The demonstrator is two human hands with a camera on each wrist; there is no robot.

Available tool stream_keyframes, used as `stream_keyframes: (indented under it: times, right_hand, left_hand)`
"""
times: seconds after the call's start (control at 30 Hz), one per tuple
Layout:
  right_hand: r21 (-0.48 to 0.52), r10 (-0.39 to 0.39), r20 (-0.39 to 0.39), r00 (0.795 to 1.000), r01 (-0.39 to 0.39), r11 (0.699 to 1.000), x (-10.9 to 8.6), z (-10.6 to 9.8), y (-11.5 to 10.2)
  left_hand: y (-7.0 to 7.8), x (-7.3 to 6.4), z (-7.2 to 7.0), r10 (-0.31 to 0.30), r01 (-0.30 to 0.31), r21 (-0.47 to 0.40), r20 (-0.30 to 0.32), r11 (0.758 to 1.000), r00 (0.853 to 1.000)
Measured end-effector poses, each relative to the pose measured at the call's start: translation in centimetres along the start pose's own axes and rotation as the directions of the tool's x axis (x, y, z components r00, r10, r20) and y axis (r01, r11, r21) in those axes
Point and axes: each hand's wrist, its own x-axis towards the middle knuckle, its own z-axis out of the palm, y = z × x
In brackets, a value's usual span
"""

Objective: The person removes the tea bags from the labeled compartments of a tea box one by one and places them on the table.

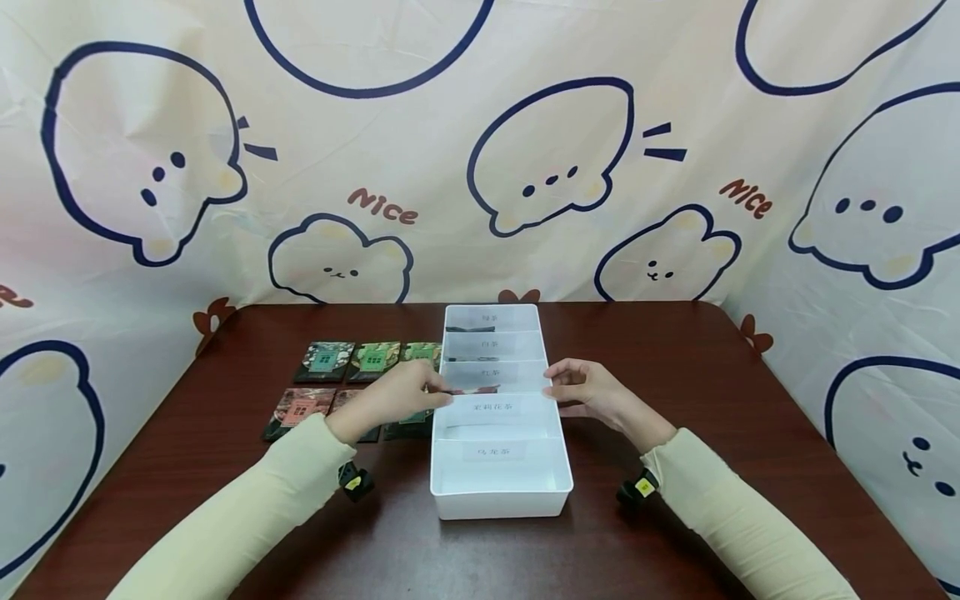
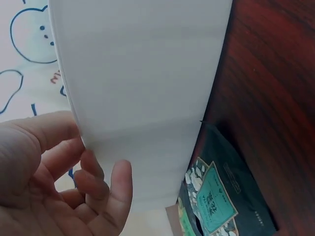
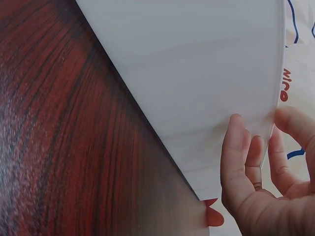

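Note:
A long white divided box (image 1: 501,504) stands on the table with its compartments in a row from front to back. Printed paper labels show in the compartments, and dark, flat items partly show in the farther ones. On the box's left rim, near the middle, my left hand (image 1: 397,400) pinches the edge with thumb and finger. My right hand (image 1: 596,396) grips the opposite rim the same way, its other fingers beside the outer wall. Both wrist views show the box's plain outer side, with the left hand (image 2: 74,182) and right hand (image 3: 266,172) at its upper edge.
Left of the box lie several flat tea packets in two rows, including a red-labelled packet (image 1: 300,408) and a green-labelled packet (image 1: 373,358). My left forearm partly covers the near row. Behind the dark wooden table (image 1: 660,358) hangs a cartoon-printed cloth (image 1: 435,150).

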Motion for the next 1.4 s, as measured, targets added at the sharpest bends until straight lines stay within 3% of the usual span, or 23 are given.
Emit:
stream_keyframes:
  times: [0.2,0.33,0.43,0.6,0.8,0.93,1.0,1.17,1.27,1.4]
  right_hand:
    - [0.003,0.001,-0.001,1.0,-0.001,1.0,0.0,0.0,0.0]
    - [0.006,0.0,0.002,1.0,0.0,1.0,-0.1,0.0,0.0]
    - [0.006,-0.002,0.007,1.0,0.002,1.0,-0.1,0.0,0.0]
    - [0.005,-0.009,0.01,1.0,0.009,1.0,-0.1,0.0,-0.1]
    - [0.0,-0.005,0.012,1.0,0.005,1.0,-0.2,-0.1,-0.2]
    - [0.0,-0.003,0.014,1.0,0.003,1.0,-0.1,-0.2,-0.2]
    - [0.002,-0.002,0.015,1.0,0.002,1.0,-0.1,-0.1,-0.2]
    - [0.011,0.004,0.017,1.0,-0.005,1.0,0.0,-0.1,-0.2]
    - [0.006,0.007,0.018,1.0,-0.007,1.0,-0.1,-0.1,-0.2]
    - [-0.002,0.008,0.017,1.0,-0.008,1.0,-0.1,-0.1,-0.2]
  left_hand:
    - [1.0,-0.3,0.2,0.014,-0.004,0.123,-0.081,0.992,0.997]
    - [1.2,-0.2,0.3,-0.001,0.021,0.143,-0.14,0.99,0.99]
    - [1.0,-0.2,0.2,-0.017,0.029,0.073,-0.168,0.997,0.986]
    - [0.5,-0.3,-0.6,0.0,-0.025,-0.111,-0.214,0.994,0.977]
    - [0.6,-1.1,-2.1,0.02,-0.118,-0.328,-0.289,0.937,0.957]
    - [0.8,-1.8,-3.4,-0.011,-0.152,-0.412,-0.366,0.898,0.931]
    - [0.9,-2.3,-3.9,-0.038,-0.15,-0.453,-0.38,0.879,0.924]
    - [0.7,-3.7,-4.9,-0.053,-0.189,-0.549,-0.395,0.814,0.917]
    - [0.3,-4.5,-4.9,-0.042,-0.216,-0.574,-0.401,0.79,0.915]
    - [-0.3,-5.1,-4.7,-0.053,-0.202,-0.591,-0.386,0.781,0.921]
